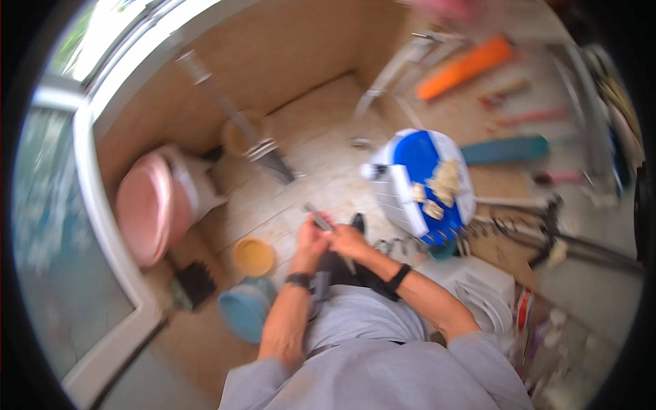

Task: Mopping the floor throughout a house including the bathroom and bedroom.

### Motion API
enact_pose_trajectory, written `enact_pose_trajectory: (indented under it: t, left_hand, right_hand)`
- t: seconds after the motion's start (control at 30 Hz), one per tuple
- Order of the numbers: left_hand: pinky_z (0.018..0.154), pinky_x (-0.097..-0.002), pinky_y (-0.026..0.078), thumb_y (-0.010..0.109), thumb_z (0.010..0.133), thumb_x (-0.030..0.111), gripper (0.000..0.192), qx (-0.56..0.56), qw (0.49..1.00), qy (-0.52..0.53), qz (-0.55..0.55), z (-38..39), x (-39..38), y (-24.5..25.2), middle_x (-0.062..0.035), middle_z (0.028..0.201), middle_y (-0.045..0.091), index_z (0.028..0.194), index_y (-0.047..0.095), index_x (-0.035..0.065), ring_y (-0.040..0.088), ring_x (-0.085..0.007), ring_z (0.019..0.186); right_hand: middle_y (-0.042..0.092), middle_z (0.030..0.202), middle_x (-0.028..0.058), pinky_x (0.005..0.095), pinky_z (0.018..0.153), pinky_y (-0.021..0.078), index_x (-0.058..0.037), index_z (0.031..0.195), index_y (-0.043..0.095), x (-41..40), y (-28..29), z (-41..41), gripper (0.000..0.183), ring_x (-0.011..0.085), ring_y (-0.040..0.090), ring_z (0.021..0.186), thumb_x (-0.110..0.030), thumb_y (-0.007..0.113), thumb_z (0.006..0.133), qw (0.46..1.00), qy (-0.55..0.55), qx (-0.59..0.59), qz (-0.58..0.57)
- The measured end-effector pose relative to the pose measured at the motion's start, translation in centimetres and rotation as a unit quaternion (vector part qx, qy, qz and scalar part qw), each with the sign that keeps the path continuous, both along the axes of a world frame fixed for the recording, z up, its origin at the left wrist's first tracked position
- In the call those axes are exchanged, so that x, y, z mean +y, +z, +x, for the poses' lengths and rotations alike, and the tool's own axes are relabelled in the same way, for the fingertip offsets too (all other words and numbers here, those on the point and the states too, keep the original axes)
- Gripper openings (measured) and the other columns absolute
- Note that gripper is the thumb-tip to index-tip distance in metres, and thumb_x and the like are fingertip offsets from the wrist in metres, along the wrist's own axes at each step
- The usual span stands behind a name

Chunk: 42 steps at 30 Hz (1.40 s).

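In front of my waist, my left hand (310,240) and my right hand (348,242) come together around a slim, grey, flat object (322,221). Its far end sticks out beyond my fingers, and blur hides what it is. Dark bands circle both wrists. Below my hands the tip of a black shoe (358,222) shows on the pale tiled floor (312,189). To the right of my hands stands a white tub-like container (392,197) with a blue top (416,151), on which crumpled cream pieces (445,182) lie.
On the left are a pink basin (141,210), a yellow bowl (254,256), a blue basin (246,310) and a dark-bristled brush (195,287). A grey pipe (230,110) slants down beyond. Right, a black coiled cord (405,245) runs past blurred orange (464,69) and teal (505,149) items.
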<state>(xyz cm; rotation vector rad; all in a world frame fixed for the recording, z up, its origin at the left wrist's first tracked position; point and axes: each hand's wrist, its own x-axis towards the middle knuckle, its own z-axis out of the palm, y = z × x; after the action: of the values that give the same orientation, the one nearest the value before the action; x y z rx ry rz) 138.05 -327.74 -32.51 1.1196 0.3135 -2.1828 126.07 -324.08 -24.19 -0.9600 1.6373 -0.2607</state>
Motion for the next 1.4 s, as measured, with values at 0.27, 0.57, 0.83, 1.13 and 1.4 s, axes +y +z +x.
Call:
enact_pose_trajectory:
  t: [0.27,0.57,0.83,1.13,1.4]
  left_hand:
    - [0.071,-0.0349,0.045,0.036,0.098,0.036,0.04,0.01,1.0,-0.011,0.002,0.6,-1.9,-2.4,-0.0113,0.086,0.056,0.094,0.053,-0.0001,0.052,-0.0225,0.076]
    - [0.069,-0.036,0.047,0.032,0.099,0.04,0.045,-0.047,0.998,-0.019,0.036,-2.7,-2.8,-1.1,-0.0118,0.085,0.057,0.095,0.051,-0.0012,0.053,-0.0236,0.075]
    - [0.073,-0.0372,0.047,0.031,0.099,0.041,0.05,-0.098,0.994,-0.04,0.026,-5.2,-2.2,1.1,-0.013,0.086,0.056,0.093,0.052,-0.0036,0.054,-0.025,0.077]
    - [0.089,-0.0458,0.049,0.041,0.097,0.039,0.039,-0.035,0.992,-0.112,-0.037,-11.5,1.5,3.0,-0.0134,0.095,0.06,0.097,0.052,0.0013,0.06,-0.0293,0.092]
    - [0.093,-0.04,0.044,0.049,0.095,0.03,0.039,-0.103,0.971,-0.18,-0.123,-14.6,-1.8,6.5,-0.0147,0.115,0.056,0.122,0.044,0.0011,0.055,-0.0267,0.106]
  right_hand:
    - [0.06,0.079,0.0038,0.0222,0.052,0.0484,-0.0019,0.101,0.056,9.6,8.7,-14.7,0.017,0.0079,0.057,0.062,-0.015,0.055,0.091,0.798,-0.526,0.043,-0.289]
    - [0.063,0.092,0.0058,0.0265,0.075,0.05,-0.0011,0.103,0.059,34.9,12.5,-39.9,0.016,0.0147,0.06,0.083,-0.012,0.056,0.091,0.674,-0.598,0.313,-0.3]
    - [0.06,0.089,0.0024,0.0263,0.077,0.0479,-0.0041,0.096,0.059,31.7,7.8,-35.1,0.011,0.0128,0.058,0.083,-0.011,0.051,0.092,0.688,-0.576,0.364,-0.249]
    - [0.061,0.09,0.0185,0.0454,0.071,0.0471,0.0013,0.097,0.054,7.7,5.4,-13.4,0.028,0.0377,0.059,0.087,-0.019,0.062,0.08,0.914,-0.026,0.247,-0.322]
    - [0.063,0.089,0.0235,0.0497,0.073,0.0466,-0.0021,0.098,0.05,3.1,-1.3,-18.3,0.024,0.0423,0.061,0.084,-0.022,0.056,0.086,0.959,-0.085,0.242,-0.119]
